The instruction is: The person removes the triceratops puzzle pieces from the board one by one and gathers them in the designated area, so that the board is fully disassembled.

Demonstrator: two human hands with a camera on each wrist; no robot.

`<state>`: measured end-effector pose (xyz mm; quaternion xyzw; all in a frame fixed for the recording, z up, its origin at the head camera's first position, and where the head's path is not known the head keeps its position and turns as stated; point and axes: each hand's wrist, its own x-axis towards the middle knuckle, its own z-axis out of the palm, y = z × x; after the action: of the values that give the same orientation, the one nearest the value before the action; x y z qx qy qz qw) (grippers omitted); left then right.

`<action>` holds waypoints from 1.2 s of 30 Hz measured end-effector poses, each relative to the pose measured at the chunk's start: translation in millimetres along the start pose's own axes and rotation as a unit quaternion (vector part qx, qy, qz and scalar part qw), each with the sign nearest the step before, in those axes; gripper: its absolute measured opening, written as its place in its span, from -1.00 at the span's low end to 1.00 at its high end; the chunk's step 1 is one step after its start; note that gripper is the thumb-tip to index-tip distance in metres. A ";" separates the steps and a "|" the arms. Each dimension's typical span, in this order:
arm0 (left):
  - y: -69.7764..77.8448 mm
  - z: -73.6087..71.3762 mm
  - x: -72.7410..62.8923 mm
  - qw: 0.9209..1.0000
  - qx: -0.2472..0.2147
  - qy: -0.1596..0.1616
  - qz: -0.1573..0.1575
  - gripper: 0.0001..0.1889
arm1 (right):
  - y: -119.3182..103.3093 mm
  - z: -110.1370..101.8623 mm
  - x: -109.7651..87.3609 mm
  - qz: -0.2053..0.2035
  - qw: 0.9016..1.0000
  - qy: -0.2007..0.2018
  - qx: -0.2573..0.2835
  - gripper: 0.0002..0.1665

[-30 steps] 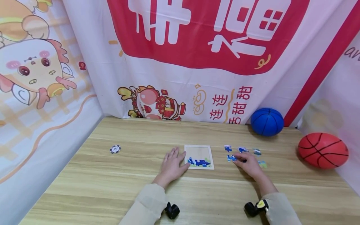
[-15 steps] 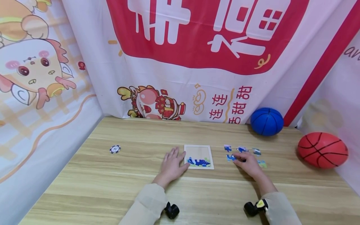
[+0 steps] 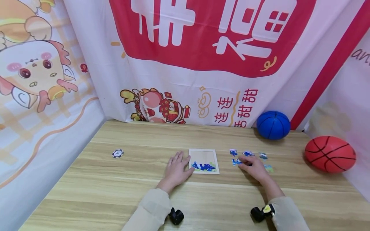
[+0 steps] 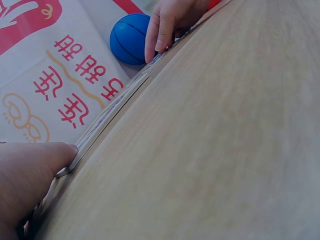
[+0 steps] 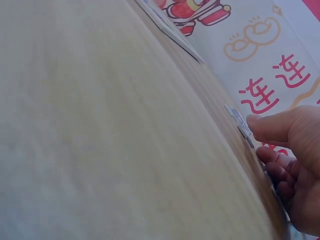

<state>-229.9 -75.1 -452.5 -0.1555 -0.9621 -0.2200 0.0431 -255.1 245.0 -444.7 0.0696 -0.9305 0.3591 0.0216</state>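
My left hand lies flat on the table beside a white-bordered puzzle tray, thumb at its left edge. Blue and green puzzle pieces fill the tray's lower part; bare board shows above them. To the right, my right hand reaches over loose pieces. Its thumb and index fingertip are right at the edge of a blue puzzle piece, which lies flat in the right wrist view. In the left wrist view, the index finger points straight down. Part of another piece is hidden under the hand.
More loose pieces lie around the right hand: one at the back left, one at the back right and a greenish one. A blue ball and a red ball stand farther right. A round chip lies at left.
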 end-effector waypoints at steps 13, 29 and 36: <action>3.0 2.5 -1.0 1.000 0.000 0.015 0.022 -0.41 | -22.2 -7.2 -4.0 -0.018 1.000 -0.001 0.014 -0.51; 18.4 8.9 -6.6 0.994 -0.022 0.000 0.112 -0.62 | -67.7 44.6 -9.9 -0.050 0.992 -0.062 0.103 -0.59; 17.7 11.5 -6.3 0.992 -0.008 0.003 0.124 -0.66 | -69.5 60.2 -12.5 -0.058 0.996 -0.047 0.057 -0.60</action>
<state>-218.4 -56.7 -456.6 -0.2737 -0.9334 -0.2209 0.0717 -232.1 155.0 -444.2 0.1418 -0.9029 0.4057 -0.0050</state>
